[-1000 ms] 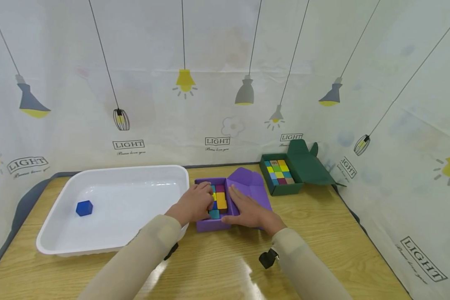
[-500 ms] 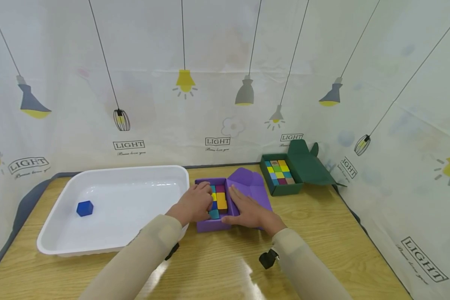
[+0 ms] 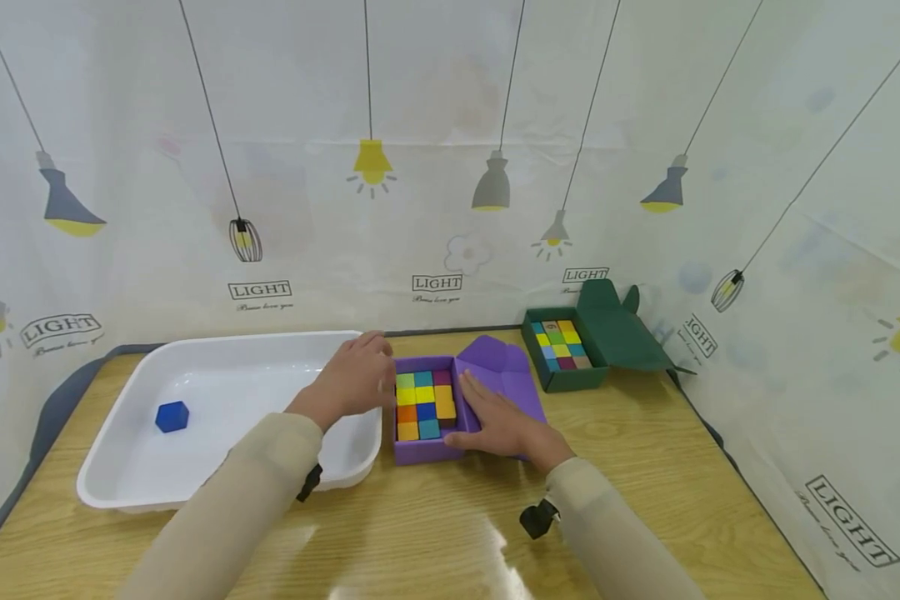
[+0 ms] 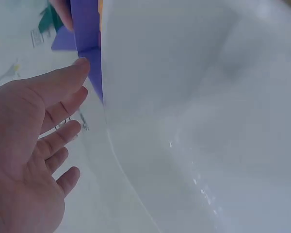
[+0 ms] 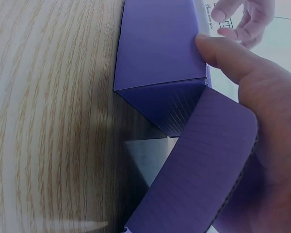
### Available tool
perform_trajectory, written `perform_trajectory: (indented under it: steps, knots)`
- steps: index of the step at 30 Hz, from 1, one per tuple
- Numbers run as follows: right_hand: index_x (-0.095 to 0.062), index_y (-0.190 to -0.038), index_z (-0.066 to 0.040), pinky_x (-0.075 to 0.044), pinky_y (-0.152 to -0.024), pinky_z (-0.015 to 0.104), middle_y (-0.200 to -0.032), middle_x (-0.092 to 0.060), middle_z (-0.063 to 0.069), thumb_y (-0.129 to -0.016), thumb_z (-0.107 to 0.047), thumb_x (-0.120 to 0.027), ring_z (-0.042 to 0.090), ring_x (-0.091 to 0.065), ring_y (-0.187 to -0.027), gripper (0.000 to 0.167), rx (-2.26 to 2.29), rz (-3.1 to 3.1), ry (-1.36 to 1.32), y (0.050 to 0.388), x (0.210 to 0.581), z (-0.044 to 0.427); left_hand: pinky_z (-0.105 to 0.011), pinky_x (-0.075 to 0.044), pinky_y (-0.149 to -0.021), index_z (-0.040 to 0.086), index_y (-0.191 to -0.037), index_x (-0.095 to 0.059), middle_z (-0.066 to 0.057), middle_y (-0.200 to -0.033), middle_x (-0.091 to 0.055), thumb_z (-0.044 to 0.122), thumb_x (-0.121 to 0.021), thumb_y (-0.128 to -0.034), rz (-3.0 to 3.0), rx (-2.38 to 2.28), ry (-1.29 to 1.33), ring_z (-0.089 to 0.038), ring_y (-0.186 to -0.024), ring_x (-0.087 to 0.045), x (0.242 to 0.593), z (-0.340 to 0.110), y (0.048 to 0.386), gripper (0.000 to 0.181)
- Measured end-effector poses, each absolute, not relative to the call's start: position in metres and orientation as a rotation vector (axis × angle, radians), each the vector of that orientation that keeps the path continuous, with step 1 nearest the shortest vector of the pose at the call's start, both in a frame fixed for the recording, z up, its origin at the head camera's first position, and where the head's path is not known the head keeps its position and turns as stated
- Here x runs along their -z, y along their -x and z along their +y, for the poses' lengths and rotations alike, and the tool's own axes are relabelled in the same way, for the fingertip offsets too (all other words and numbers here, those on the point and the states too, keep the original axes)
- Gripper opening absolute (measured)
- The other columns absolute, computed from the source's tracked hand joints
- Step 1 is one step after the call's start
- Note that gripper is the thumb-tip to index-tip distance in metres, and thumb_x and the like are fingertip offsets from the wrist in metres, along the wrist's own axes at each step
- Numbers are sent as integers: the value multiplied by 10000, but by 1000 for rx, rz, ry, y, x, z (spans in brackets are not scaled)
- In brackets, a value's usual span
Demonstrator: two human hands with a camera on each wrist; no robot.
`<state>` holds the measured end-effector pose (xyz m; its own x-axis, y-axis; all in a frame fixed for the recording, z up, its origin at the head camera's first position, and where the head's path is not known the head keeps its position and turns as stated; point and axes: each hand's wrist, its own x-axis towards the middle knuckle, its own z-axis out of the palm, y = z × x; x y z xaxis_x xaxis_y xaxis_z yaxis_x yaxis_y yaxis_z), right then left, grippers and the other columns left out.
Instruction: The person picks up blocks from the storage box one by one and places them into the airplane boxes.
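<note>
An open purple cardboard box holds rows of coloured cube blocks, with a longer orange-yellow block along the right side. My left hand hovers over the right end of the white tray, just left of the box. Its fingers are loosely bent, and in the left wrist view nothing lies between them. Fingers extended, my right hand rests on the box's right edge by the folded-back lid; its thumb touches the box in the right wrist view. One blue block lies in the tray.
Behind and to the right stands an open green box of coloured blocks, its lid folded out to the right. A patterned curtain rises behind the wooden table.
My left hand has lifted out of the purple box and moved left over the tray, uncovering the left column of blocks. The right hand has stayed in place.
</note>
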<state>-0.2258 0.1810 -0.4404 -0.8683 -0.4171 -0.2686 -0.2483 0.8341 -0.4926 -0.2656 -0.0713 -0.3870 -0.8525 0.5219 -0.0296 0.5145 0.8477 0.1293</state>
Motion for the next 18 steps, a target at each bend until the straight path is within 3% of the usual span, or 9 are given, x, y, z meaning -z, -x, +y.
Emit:
perform_trajectory:
  steps: [7,18]
  knots:
    - [2,-1575,-163,-165,-1248,489,-1663,39,35,-855,-624,-601,254,-55,-1544,1046,640,2646,512,226,440,182,-579,-290,-1172,171,-897,-714,-105,-1308,-577,315,-815,-782,3037,-283,-754,-356,-1453,-285,386,-111,271,209]
    - [2,-1575,-156,-160,-1250,480,-1663,37,39,-858,-614,-602,241,-41,-1546,1043,656,2643,530,226,441,182,-655,-213,-1159,83,-1014,-731,-210,-1329,-541,219,-809,-781,3131,-192,-545,-457,-1419,-262,380,-201,267,281]
